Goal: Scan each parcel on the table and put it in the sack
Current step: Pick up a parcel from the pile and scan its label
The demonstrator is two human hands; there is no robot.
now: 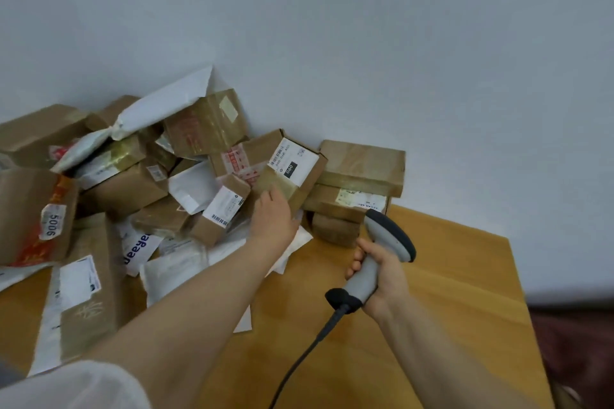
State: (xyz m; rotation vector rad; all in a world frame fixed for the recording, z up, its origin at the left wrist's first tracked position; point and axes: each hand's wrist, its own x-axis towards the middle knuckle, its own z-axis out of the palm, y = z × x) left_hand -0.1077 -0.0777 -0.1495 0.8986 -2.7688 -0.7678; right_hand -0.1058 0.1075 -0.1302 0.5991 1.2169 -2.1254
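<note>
While my left hand grips the labelled box at the bench's back edge, thumb on top, fingers curled under, my right hand wrapped round the scanner, stacked brown boxes just beside, heaped parcels crowding the back left corner.

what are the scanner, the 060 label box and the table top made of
The barcode scanner: likely hard moulded plastic, matt grey with black trim.
The 060-labelled box: brown cardboard, glossy clear tape glinting, white paper label.
The table top: wood or wood-look laminate, orange-brown grain, smooth, slight sheen.
</note>
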